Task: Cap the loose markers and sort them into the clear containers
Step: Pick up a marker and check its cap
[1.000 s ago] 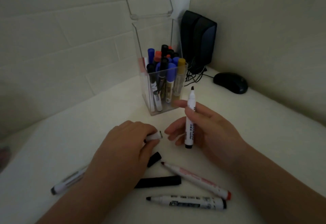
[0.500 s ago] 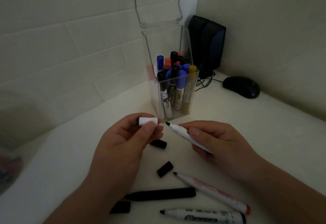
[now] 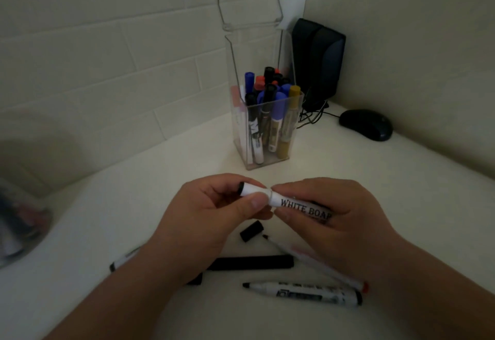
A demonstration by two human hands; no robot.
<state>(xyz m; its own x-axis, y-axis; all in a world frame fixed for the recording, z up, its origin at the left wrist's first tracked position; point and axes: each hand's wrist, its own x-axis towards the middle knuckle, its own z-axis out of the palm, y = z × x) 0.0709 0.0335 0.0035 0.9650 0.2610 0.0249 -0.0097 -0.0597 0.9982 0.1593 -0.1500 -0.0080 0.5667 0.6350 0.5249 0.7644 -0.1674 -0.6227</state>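
The left hand [image 3: 209,214] is pinching the white cap [image 3: 251,192] in its fingers [image 3: 227,180], the right hand [image 3: 337,222] is wrapping the whiteboard marker [image 3: 300,207] mid-barrel, above the table [image 3: 401,206] before the clear container [image 3: 278,101]; light, stiff, slick plastic, likely handling best gripped mid-barrel, pushing straight.

Dim, flat light mutes every colour. The white worktop [image 3: 401,179] darkens toward its near edge. Print on the white plastic marker [image 3: 300,206] reads sharp; a smeared dark object [image 3: 18,219] at the left edge (unidentifiable) is blurred. The pale tiled wall [image 3: 107,72] bows slightly.
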